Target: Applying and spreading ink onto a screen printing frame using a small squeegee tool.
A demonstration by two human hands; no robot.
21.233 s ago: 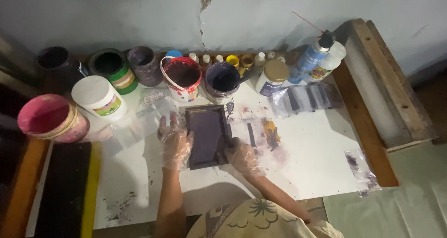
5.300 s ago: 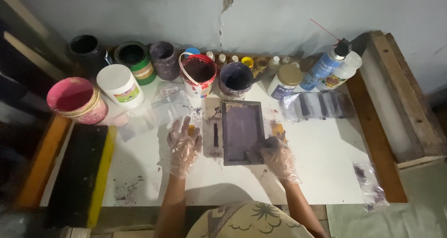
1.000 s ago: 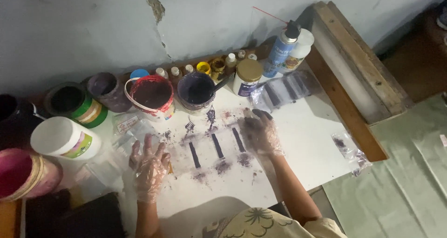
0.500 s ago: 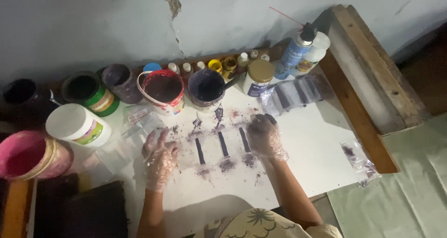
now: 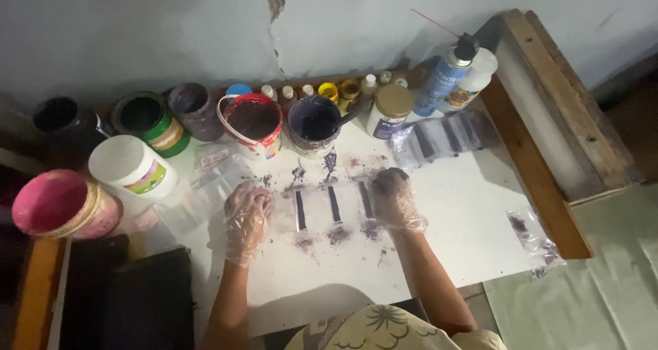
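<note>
Both our gloved hands lie flat and released on the clear plastic sheet [image 5: 329,206] at the middle of the bench [image 5: 466,240], left hand [image 5: 245,216] and right hand [image 5: 394,199] either side of three wet purple stripes [image 5: 334,205]. That sheet looks thin, limp and slippery, so we'd lift it by a clean corner. Paint tubs [image 5: 255,122] line the back edge under a cracked wall [image 5: 274,21]; the light is dim.

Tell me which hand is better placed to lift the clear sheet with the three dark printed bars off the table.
Probably the right hand: its gloved fingers lie on the sheet's right edge beside the third of the dark bars. The left hand rests flat beside the first bar; the sheet's left edge is hard to make out.
</note>
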